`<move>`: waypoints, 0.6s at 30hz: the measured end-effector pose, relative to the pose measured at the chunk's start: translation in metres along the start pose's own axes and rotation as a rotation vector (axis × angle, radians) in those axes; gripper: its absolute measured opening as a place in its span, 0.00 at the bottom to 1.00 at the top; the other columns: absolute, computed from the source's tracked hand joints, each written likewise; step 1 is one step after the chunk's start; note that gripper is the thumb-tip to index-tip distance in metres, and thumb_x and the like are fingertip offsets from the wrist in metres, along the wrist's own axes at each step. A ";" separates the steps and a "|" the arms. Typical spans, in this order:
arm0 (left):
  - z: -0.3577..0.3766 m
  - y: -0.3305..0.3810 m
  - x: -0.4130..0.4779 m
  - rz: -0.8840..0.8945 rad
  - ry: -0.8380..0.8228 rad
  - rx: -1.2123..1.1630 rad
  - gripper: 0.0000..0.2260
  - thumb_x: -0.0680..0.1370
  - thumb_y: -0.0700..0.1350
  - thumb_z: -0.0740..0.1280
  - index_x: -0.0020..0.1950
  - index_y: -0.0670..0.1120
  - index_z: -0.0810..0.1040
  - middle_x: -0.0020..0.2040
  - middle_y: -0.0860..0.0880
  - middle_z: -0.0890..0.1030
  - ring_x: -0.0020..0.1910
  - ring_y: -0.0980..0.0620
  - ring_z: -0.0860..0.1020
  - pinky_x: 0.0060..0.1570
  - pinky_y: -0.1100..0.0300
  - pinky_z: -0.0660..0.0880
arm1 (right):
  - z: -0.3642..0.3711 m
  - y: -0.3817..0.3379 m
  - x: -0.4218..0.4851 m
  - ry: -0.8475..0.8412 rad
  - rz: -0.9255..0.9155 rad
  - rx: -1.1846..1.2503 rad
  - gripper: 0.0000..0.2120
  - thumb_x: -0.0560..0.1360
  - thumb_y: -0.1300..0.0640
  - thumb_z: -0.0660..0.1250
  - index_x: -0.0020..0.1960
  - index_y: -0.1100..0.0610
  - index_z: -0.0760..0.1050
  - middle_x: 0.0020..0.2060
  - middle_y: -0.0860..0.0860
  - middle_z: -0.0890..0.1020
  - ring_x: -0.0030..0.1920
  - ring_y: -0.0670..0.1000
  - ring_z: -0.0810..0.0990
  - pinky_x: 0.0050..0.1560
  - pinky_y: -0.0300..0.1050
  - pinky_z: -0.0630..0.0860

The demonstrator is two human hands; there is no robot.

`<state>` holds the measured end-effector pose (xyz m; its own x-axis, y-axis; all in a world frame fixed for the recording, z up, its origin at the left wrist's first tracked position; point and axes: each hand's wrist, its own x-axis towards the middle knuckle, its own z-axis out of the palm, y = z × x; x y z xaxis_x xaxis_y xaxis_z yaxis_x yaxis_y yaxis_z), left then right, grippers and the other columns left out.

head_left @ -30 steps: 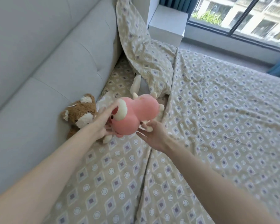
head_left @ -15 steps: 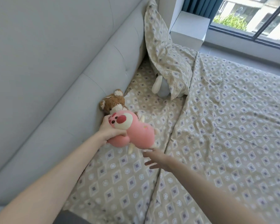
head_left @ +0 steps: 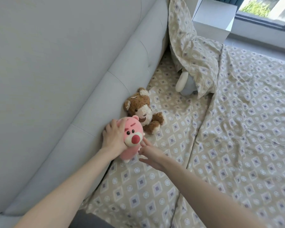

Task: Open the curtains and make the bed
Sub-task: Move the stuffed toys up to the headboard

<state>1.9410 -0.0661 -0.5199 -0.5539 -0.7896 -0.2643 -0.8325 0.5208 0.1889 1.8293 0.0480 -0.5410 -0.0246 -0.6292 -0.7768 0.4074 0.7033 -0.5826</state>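
Pink plush bear [head_left: 131,137] now stands upright against the grey padded headboard [head_left: 92,102], whereas half a second ago it lay tilted in the air above the sheet. Left hand [head_left: 113,137] grips its head from the headboard side, fingers curled over the crown. Right hand [head_left: 152,155], which hung clear below the toy earlier, has come up so its straight, spread fingers touch the bear's side; it holds nothing. The bear has a cream muzzle, a red nose, dark eyes and slanted brows. Just beyond it along the headboard sits a brown-and-cream plush dog [head_left: 143,111], touching it. Farther along, a pale plush [head_left: 185,87] pokes from under the patterned pillow [head_left: 192,51]. No writing is readable.
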 end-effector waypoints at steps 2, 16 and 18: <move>0.014 0.003 -0.001 -0.026 0.081 0.114 0.45 0.60 0.66 0.73 0.71 0.54 0.59 0.60 0.45 0.67 0.55 0.42 0.71 0.52 0.50 0.72 | 0.006 -0.003 0.013 0.017 -0.010 0.001 0.44 0.70 0.73 0.53 0.74 0.35 0.52 0.70 0.46 0.67 0.65 0.51 0.71 0.66 0.53 0.69; 0.046 0.006 0.001 -0.002 0.158 0.059 0.44 0.56 0.55 0.78 0.69 0.43 0.68 0.62 0.40 0.71 0.57 0.41 0.74 0.49 0.52 0.76 | -0.004 -0.016 0.046 0.179 -0.091 -0.099 0.32 0.78 0.65 0.54 0.75 0.39 0.54 0.67 0.45 0.71 0.67 0.53 0.70 0.66 0.54 0.71; 0.044 0.009 0.003 -0.032 0.151 0.190 0.45 0.53 0.57 0.78 0.67 0.44 0.73 0.59 0.43 0.75 0.52 0.44 0.76 0.45 0.54 0.74 | -0.004 -0.018 0.049 0.180 -0.052 -0.095 0.34 0.77 0.67 0.53 0.75 0.39 0.54 0.67 0.46 0.72 0.69 0.53 0.69 0.68 0.54 0.69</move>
<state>1.9313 -0.0491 -0.5602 -0.5312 -0.8386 -0.1206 -0.8446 0.5354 -0.0020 1.8172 0.0060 -0.5695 -0.2098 -0.6023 -0.7702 0.3141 0.7044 -0.6365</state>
